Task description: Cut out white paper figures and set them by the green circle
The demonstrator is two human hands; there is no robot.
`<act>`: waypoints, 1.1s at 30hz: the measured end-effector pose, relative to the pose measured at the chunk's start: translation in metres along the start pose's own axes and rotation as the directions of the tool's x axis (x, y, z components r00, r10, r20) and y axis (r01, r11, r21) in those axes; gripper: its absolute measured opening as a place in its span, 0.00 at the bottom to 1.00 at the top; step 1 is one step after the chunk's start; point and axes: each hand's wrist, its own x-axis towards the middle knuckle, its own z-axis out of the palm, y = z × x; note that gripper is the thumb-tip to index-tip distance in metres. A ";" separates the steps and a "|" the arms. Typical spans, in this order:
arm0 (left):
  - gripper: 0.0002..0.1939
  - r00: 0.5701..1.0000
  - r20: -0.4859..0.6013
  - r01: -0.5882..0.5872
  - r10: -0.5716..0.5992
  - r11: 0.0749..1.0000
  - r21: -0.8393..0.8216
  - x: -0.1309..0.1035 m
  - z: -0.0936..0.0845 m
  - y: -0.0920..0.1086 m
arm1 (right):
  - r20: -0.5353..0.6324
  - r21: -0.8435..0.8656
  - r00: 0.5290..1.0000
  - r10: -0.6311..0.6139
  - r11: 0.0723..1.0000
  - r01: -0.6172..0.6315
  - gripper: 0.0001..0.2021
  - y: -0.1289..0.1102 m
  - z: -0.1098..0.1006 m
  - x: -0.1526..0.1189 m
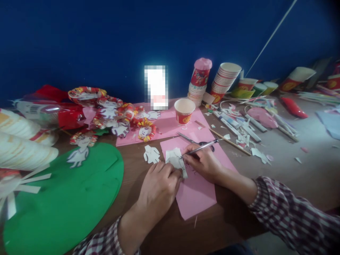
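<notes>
1. Pinching a white paper cutout point(175, 160) flat, left hand point(159, 184) has fingers pressed together on it, on the pink sheet point(196, 191).
2. Right hand point(204, 163) is closed around a thin pen-like tool point(200, 148), tip on the cutout (looks like drawing, can't confirm).
3. Doing it well, I'd judge: keep the cutout pinned, short light strokes, avoid tearing thin limbs.
4. Behind the pink sheet: single paper cup point(184, 110), upright, contents not visible.
5. Further behind the pink sheet: stacked cups point(224, 81), nested; one stack point(199, 79) is capped in pink.
</notes>
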 end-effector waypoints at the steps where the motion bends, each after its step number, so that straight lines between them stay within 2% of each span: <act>1: 0.10 1.000 0.006 0.001 -0.001 1.000 -0.002 0.000 0.000 0.000 | -0.008 0.008 1.000 0.002 1.000 -0.002 0.03 0.000 0.000 0.000; 18: 0.10 1.000 0.022 0.013 -0.013 1.000 0.003 0.000 0.001 0.000 | 0.034 -0.024 0.999 0.013 1.000 -0.012 0.03 0.000 0.000 0.000; 33: 0.10 1.000 -0.015 -0.003 0.003 1.000 -0.008 0.000 0.001 0.000 | 0.034 -0.048 0.999 -0.001 0.999 0.002 0.03 0.000 0.000 0.000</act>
